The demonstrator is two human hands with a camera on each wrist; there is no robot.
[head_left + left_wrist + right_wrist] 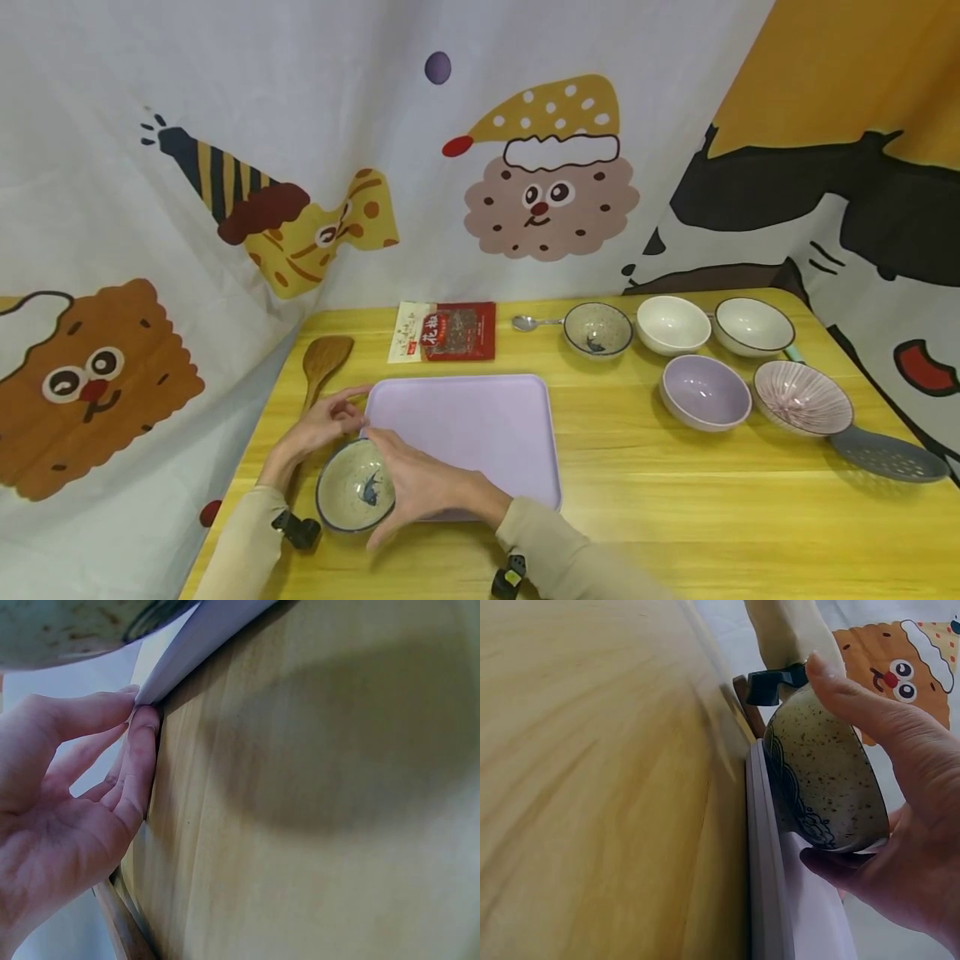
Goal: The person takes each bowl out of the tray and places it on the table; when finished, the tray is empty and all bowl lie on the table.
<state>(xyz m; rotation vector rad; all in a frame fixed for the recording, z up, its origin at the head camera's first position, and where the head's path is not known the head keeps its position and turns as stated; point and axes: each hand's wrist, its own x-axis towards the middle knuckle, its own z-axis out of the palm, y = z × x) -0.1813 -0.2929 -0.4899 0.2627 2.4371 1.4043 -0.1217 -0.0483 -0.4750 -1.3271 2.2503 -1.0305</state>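
Note:
A speckled bowl (pixel 347 493) with a dark rim and a blue fish inside is over the left edge of the lilac tray (pixel 487 425). My right hand (pixel 431 483) grips it, thumb on the near side and fingers on the far side. In the right wrist view the bowl (pixel 829 772) shows its speckled outer wall, close above the tray's rim (pixel 765 847). At the tray's left side, my left hand (pixel 322 429) pinches its edge between thumb and fingers, as the left wrist view shows. Beyond that hand lies a wooden spatula (pixel 324 358), its handle partly hidden.
At the back lie red and cream spice packets (pixel 461 332) and a metal spoon (pixel 527 322). To the right stand a second fish bowl (pixel 597 329), two white bowls (pixel 672 323), a purple bowl (pixel 705 392) and a pink-striped bowl (pixel 802 396), beside a grey slotted utensil (pixel 888 454).

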